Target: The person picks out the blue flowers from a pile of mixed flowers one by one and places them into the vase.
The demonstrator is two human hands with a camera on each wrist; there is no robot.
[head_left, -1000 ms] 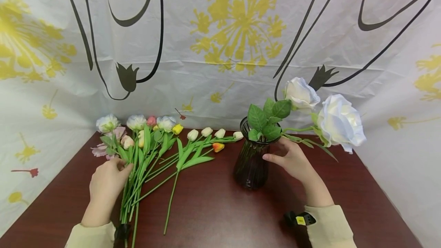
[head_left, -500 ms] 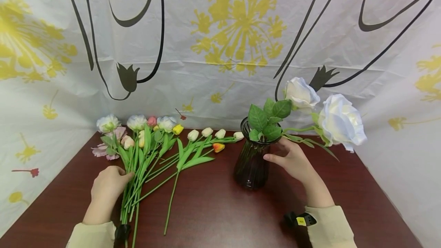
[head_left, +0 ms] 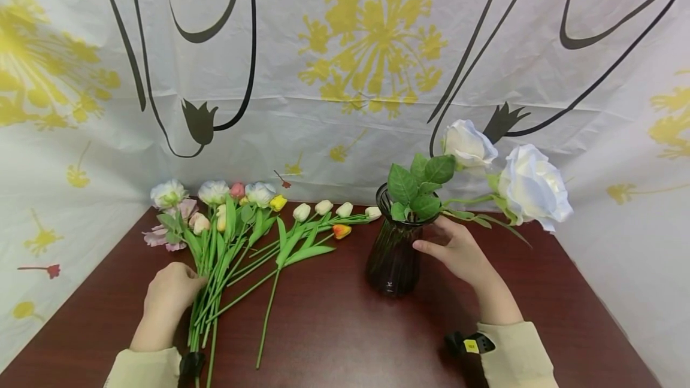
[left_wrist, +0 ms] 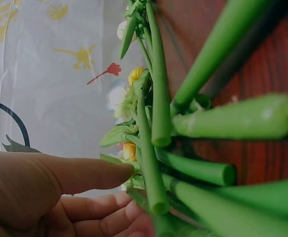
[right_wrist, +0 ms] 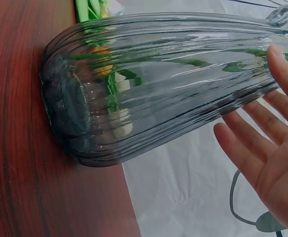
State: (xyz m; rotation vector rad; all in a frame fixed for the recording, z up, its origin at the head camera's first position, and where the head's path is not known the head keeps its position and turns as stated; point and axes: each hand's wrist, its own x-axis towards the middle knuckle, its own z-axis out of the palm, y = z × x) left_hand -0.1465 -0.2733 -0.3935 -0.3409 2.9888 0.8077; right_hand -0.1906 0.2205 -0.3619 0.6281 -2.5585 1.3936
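A tall, dark, see-through ribbed glass vase [head_left: 396,262] stands upright on the reddish-brown wooden desk [head_left: 334,328], holding the stems of two large, pale blue-white roses [head_left: 536,187] that lean out rightward over its rim; broad green leaves [head_left: 404,184] crowd its mouth. The right hand [head_left: 458,250] is at the neck, fingers spread, thumb on the near side. Across from it, the left hand [head_left: 169,295] is at the green stems of a loose heap of mixed flowers [head_left: 230,220], thumb straight; I can't tell whether the fingers pinch a stem.
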